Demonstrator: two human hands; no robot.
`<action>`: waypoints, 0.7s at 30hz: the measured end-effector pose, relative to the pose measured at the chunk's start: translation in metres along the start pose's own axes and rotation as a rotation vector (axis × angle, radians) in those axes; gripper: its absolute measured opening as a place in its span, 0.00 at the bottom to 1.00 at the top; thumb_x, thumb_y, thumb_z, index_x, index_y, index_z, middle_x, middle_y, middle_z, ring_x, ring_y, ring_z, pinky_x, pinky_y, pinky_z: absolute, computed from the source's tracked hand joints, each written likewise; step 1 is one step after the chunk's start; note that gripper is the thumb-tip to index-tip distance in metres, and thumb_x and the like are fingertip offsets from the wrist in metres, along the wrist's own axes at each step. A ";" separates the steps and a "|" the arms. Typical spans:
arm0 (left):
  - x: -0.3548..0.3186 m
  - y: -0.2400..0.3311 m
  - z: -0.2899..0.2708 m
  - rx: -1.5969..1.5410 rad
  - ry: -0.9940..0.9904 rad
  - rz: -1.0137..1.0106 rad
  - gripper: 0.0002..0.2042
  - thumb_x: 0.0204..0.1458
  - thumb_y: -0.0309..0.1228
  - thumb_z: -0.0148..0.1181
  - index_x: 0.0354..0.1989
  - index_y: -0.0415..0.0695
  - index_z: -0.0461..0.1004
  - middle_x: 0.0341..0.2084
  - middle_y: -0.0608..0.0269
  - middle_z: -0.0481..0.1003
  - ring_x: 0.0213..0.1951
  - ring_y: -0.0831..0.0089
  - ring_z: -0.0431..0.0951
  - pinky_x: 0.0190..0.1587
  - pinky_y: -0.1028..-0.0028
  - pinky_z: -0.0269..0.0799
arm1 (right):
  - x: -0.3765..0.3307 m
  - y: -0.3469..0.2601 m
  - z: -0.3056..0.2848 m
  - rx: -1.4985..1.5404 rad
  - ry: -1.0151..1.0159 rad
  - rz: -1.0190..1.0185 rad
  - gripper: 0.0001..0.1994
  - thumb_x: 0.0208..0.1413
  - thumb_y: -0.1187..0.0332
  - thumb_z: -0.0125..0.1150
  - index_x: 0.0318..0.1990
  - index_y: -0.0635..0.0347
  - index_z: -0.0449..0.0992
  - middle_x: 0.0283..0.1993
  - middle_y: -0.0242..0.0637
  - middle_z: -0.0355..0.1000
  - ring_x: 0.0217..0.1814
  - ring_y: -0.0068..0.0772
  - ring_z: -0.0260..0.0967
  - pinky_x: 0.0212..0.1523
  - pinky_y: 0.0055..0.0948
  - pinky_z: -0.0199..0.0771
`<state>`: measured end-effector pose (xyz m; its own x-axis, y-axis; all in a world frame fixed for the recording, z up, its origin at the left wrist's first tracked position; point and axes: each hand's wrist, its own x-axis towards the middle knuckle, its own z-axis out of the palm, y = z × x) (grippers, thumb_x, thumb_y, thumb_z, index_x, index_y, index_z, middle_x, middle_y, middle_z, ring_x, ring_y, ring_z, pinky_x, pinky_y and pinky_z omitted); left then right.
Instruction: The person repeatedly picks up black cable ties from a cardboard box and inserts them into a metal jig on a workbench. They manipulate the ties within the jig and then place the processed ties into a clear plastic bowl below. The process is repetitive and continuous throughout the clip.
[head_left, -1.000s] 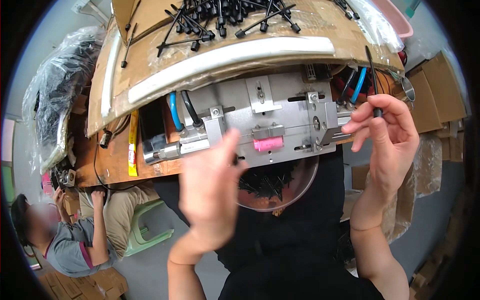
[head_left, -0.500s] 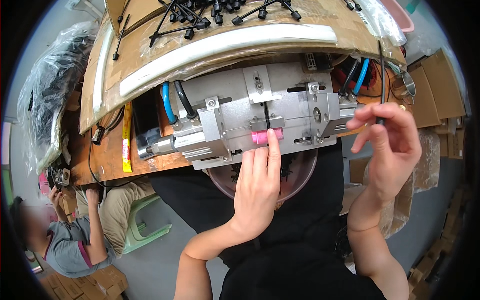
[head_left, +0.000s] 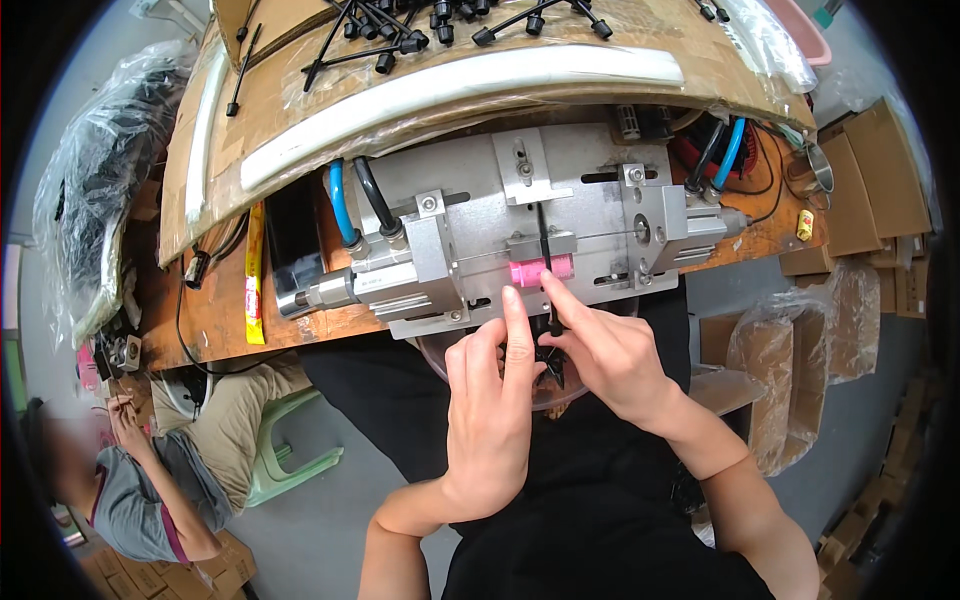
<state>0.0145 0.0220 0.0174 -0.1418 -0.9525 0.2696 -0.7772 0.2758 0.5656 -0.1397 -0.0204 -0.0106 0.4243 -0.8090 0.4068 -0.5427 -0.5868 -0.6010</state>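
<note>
A pink block lies across the front of the metal fixture, below a small clamp plate. A thin black rod runs down the fixture's middle toward the block, and a dark length shows below it between my hands. My right hand has its index fingertip at the block, with thumb and fingers closed around the rod's lower part, which is partly hidden. My left hand is open, its index finger stretched up just below the block's left end and its other fingers loosely bent. Nothing shows in it.
Black rods with caps lie on the cardboard behind the fixture. Blue and black hoses join its cylinders on both sides. A bowl of black parts sits beneath my hands. Another person works at the left.
My right hand has come in from the right, where it held a black rod, to the pink block. My left index finger has drawn back from the block, slightly down and left.
</note>
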 end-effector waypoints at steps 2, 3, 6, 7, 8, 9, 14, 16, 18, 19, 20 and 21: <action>0.000 -0.003 -0.001 -0.015 -0.001 0.003 0.41 0.39 0.14 0.65 0.67 0.37 0.57 0.43 0.55 0.67 0.41 0.61 0.66 0.47 0.67 0.65 | 0.003 0.002 0.003 -0.002 0.001 -0.021 0.33 0.44 0.80 0.66 0.62 0.70 0.63 0.35 0.45 0.76 0.31 0.39 0.76 0.30 0.32 0.75; -0.001 -0.003 -0.002 -0.016 -0.003 -0.001 0.41 0.39 0.15 0.66 0.66 0.37 0.57 0.43 0.55 0.67 0.41 0.61 0.66 0.47 0.67 0.65 | 0.003 0.003 0.004 -0.003 0.006 -0.024 0.34 0.44 0.79 0.66 0.62 0.69 0.63 0.35 0.45 0.76 0.31 0.39 0.76 0.30 0.33 0.75; 0.005 -0.006 -0.006 -0.017 0.005 0.020 0.40 0.39 0.15 0.66 0.66 0.37 0.58 0.42 0.56 0.68 0.41 0.60 0.66 0.47 0.67 0.64 | 0.006 0.003 0.002 -0.011 0.016 -0.035 0.34 0.44 0.77 0.67 0.63 0.66 0.63 0.35 0.45 0.75 0.30 0.39 0.75 0.29 0.33 0.74; 0.010 -0.006 -0.009 -0.019 0.006 0.042 0.40 0.39 0.16 0.67 0.66 0.37 0.58 0.42 0.56 0.68 0.41 0.60 0.67 0.47 0.67 0.64 | 0.006 0.001 -0.002 -0.015 0.008 -0.028 0.34 0.45 0.77 0.67 0.63 0.66 0.63 0.34 0.44 0.75 0.30 0.39 0.75 0.29 0.33 0.74; 0.015 -0.005 -0.015 -0.017 0.007 0.063 0.40 0.39 0.16 0.67 0.66 0.37 0.59 0.41 0.56 0.68 0.41 0.60 0.67 0.47 0.67 0.64 | 0.007 -0.002 -0.007 -0.015 0.002 -0.023 0.34 0.45 0.76 0.67 0.63 0.65 0.64 0.33 0.43 0.74 0.29 0.39 0.74 0.28 0.34 0.74; 0.027 -0.007 -0.025 0.013 0.025 0.072 0.38 0.39 0.16 0.67 0.65 0.38 0.61 0.41 0.56 0.69 0.41 0.61 0.67 0.46 0.68 0.65 | 0.012 -0.010 -0.019 -0.037 -0.078 0.046 0.32 0.44 0.74 0.68 0.61 0.62 0.67 0.29 0.39 0.72 0.27 0.38 0.72 0.27 0.33 0.73; 0.140 -0.041 -0.068 0.222 0.433 0.230 0.14 0.52 0.27 0.60 0.47 0.39 0.73 0.34 0.52 0.70 0.41 0.56 0.69 0.45 0.62 0.65 | 0.100 -0.014 -0.072 -0.273 0.150 -0.233 0.20 0.45 0.77 0.66 0.50 0.62 0.77 0.28 0.41 0.74 0.31 0.40 0.75 0.29 0.34 0.73; 0.185 -0.052 -0.078 0.350 0.406 0.324 0.09 0.52 0.32 0.61 0.39 0.40 0.77 0.30 0.55 0.73 0.37 0.60 0.72 0.42 0.67 0.67 | 0.161 0.000 -0.085 -0.542 0.323 -0.419 0.13 0.48 0.73 0.63 0.43 0.59 0.78 0.29 0.41 0.75 0.32 0.44 0.74 0.33 0.36 0.73; 0.202 -0.061 -0.088 0.272 0.123 0.291 0.09 0.52 0.33 0.62 0.35 0.39 0.77 0.26 0.57 0.72 0.31 0.63 0.71 0.37 0.68 0.68 | 0.204 0.007 -0.091 -0.745 0.052 -0.376 0.09 0.49 0.70 0.62 0.39 0.58 0.78 0.32 0.42 0.76 0.35 0.47 0.74 0.35 0.38 0.73; 0.202 -0.057 -0.088 0.229 0.097 0.284 0.09 0.51 0.32 0.63 0.34 0.39 0.78 0.25 0.58 0.71 0.29 0.66 0.70 0.35 0.69 0.67 | 0.215 0.015 -0.095 -0.707 -0.047 -0.378 0.09 0.48 0.70 0.62 0.38 0.58 0.78 0.32 0.43 0.76 0.35 0.46 0.74 0.35 0.38 0.73; 0.196 -0.053 -0.092 0.198 0.070 0.265 0.09 0.50 0.32 0.63 0.34 0.39 0.78 0.23 0.60 0.71 0.28 0.68 0.69 0.34 0.71 0.67 | 0.225 0.023 -0.095 -0.653 -0.145 -0.388 0.09 0.48 0.70 0.63 0.38 0.58 0.78 0.31 0.43 0.76 0.35 0.46 0.74 0.35 0.38 0.73; 0.193 -0.050 -0.092 0.152 0.042 0.252 0.09 0.50 0.32 0.64 0.33 0.39 0.78 0.22 0.61 0.70 0.26 0.70 0.68 0.33 0.72 0.67 | 0.232 0.032 -0.097 -0.610 -0.249 -0.388 0.10 0.47 0.70 0.63 0.38 0.59 0.77 0.31 0.43 0.76 0.36 0.45 0.74 0.35 0.38 0.73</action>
<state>0.0822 -0.1635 0.1128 -0.3190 -0.8495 0.4203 -0.8041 0.4773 0.3544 -0.1289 -0.2304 0.1312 0.7777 -0.5518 0.3010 -0.5950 -0.8008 0.0692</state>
